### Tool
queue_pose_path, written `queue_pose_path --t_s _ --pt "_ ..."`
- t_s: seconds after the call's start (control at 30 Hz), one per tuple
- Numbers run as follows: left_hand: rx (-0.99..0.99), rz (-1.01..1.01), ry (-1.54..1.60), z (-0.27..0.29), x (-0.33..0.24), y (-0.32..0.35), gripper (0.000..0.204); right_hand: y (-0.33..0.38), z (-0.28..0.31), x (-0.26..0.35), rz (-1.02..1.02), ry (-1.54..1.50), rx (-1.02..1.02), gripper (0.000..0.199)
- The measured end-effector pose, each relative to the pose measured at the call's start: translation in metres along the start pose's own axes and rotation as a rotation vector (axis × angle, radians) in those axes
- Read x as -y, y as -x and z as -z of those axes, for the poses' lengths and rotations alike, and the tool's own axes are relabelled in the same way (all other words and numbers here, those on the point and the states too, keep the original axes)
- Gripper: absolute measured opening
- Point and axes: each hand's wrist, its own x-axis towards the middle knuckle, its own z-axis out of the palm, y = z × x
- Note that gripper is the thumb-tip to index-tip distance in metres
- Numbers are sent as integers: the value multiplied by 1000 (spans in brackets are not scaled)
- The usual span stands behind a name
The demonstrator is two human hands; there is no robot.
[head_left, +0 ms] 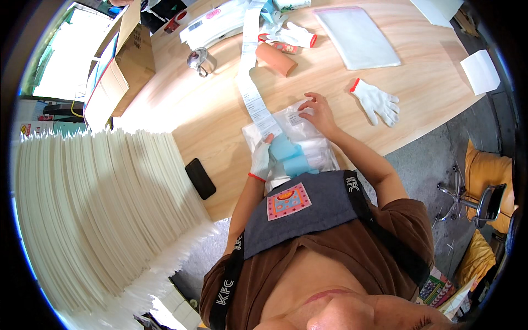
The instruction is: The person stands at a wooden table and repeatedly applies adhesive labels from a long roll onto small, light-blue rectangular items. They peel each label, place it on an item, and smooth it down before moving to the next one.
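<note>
Head view, right grip (322, 115) apart over half-hidden bag (316, 143), left grip (261, 158) — closure unclear — at labels (254, 102)

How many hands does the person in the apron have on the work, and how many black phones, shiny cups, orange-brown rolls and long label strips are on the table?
Hands: 2 (gloved left hand, bare right hand)
Black phone: 1
Shiny cup: 1
Orange-brown roll: 1
Long label strip: 1
Total: 6
</note>
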Motion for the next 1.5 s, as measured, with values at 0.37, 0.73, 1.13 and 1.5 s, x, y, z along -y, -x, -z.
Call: queue_pose_path --t_s 0.37,0.73,1.13,1.5 --pt "-23 -20 -24 11 6 -6 30 -1 -3 -18 -675 -630 314 26" --pt "-16 -55 138 -20 -29 29 29 -3 33 10 -414 -569 409 11" --pt "-28 -78 -230 -12 -8 9 28 7 59 35 -300 -511 1069 21" --pt "69 1 90 -2 1 0 30 14 -7 51 -290 -613 541 21"
